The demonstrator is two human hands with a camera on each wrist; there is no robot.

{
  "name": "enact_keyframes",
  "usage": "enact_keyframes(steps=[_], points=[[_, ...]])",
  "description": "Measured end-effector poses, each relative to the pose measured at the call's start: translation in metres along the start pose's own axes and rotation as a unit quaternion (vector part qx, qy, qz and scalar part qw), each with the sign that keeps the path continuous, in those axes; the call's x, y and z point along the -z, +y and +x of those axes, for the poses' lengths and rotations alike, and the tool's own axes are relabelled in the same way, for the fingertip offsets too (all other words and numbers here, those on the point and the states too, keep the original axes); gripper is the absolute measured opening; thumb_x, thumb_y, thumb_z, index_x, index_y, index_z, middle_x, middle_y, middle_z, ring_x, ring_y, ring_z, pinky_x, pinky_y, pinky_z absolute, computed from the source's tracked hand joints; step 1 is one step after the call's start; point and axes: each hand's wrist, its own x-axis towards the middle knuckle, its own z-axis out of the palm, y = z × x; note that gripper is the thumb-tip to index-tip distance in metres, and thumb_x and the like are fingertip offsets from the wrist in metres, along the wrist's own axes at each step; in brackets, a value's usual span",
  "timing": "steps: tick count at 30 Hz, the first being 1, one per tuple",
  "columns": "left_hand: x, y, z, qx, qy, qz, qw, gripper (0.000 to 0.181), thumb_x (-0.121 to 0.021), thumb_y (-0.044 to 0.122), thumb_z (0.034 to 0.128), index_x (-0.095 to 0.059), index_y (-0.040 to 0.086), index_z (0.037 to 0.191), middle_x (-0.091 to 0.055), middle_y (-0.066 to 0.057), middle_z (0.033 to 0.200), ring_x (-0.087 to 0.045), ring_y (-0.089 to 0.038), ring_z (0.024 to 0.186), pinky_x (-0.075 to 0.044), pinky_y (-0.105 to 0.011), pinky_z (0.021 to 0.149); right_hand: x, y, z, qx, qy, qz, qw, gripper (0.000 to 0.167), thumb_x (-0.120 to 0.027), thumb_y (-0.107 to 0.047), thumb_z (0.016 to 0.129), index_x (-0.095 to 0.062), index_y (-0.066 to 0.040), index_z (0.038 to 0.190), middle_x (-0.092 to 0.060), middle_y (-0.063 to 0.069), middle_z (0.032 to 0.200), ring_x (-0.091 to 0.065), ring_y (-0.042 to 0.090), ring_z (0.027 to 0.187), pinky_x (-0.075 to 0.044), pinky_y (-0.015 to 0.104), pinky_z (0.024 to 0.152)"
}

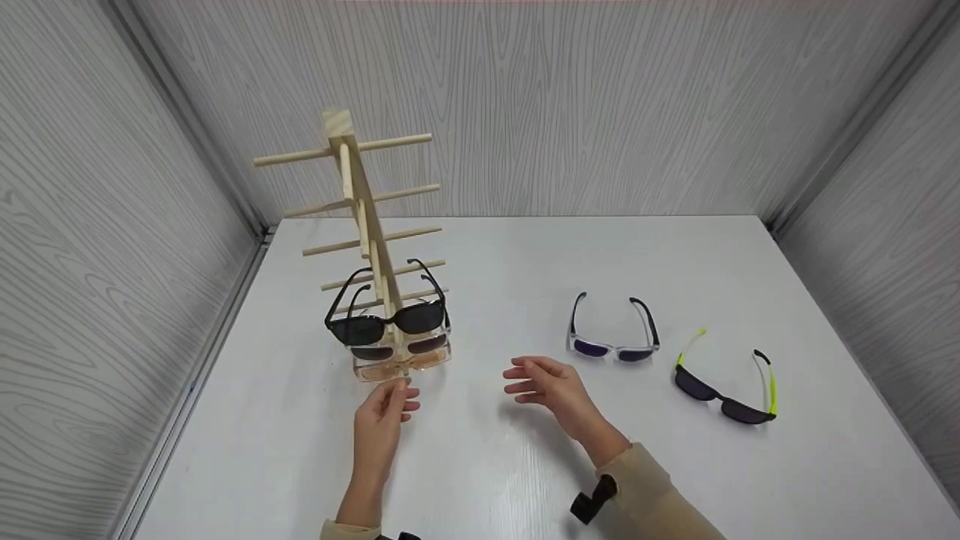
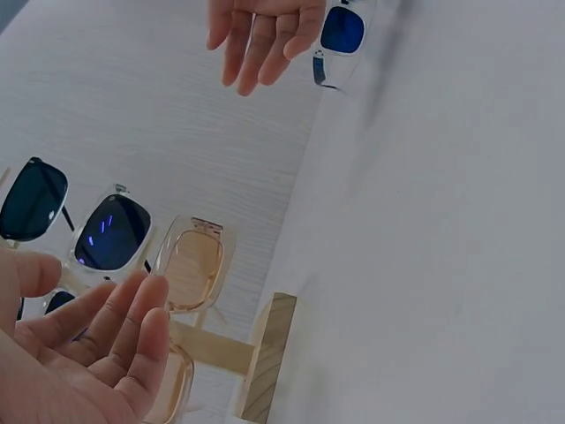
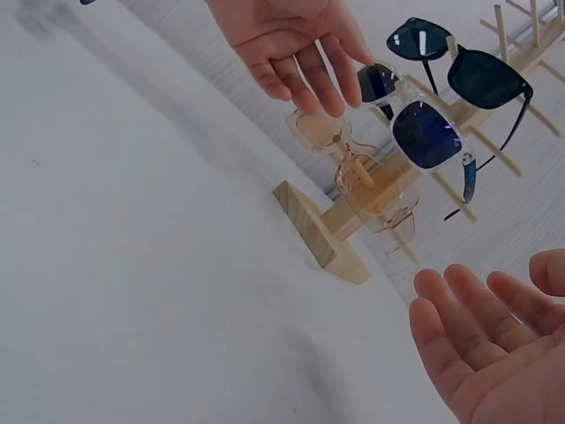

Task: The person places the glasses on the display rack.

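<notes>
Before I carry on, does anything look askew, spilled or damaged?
Nothing stands out. The rack stands on its base with three pairs of glasses on it; the clear-framed pair and the yellow-armed pair lie unfolded on the table. No spill or breakage shows.

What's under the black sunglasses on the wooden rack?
Clear-framed sunglasses, then peach-tinted glasses. From the head view, the black sunglasses hide part of the clear frame.
</notes>
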Motion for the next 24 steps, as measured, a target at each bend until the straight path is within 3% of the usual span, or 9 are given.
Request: enact_keyframes(steps=[7, 15, 24], points=[[-0.02, -0.009, -0.002, 0.007, -0.033, -0.008, 0.9994, 0.035, -0.053, 0.034, 0.0949, -0.063, 0.004, 0.109, -0.066, -0.015, 0.096, -0.064, -0.02, 0.081, -0.052, -0.029, 0.071, 0.019, 0.008, -0.008, -0.002, 0.035, -0.001, 0.9994, 0.043, -0.055, -0.027, 0.094, -0.052, 0.005, 0.123, -0.063, 0.019, 0.111, -0.062, 0.032, 0.099, -0.051, 0.04, 0.083], [-0.04, -0.011, -0.002, 0.009, -0.073, -0.014, 0.9972, 0.039, -0.053, 0.034, 0.0951, -0.06, 0.0, 0.113, -0.067, -0.011, 0.095, -0.064, -0.022, 0.083, -0.052, -0.032, 0.073, 0.043, 0.005, -0.018, -0.005, 0.08, 0.004, 0.9967, 0.05, -0.054, -0.025, 0.095, -0.044, 0.01, 0.128, -0.063, 0.019, 0.111, -0.062, 0.032, 0.099, -0.05, 0.04, 0.084], [-0.061, -0.009, -0.001, 0.0, -0.105, -0.019, 0.9943, 0.039, -0.052, 0.033, 0.0957, -0.06, -0.002, 0.112, -0.067, -0.01, 0.093, -0.064, -0.022, 0.081, -0.053, -0.036, 0.072, 0.066, 0.006, -0.031, -0.013, 0.122, 0.019, 0.9923, 0.049, -0.054, -0.026, 0.095, -0.045, 0.009, 0.129, -0.064, 0.017, 0.11, -0.062, 0.032, 0.1, -0.05, 0.04, 0.085]])
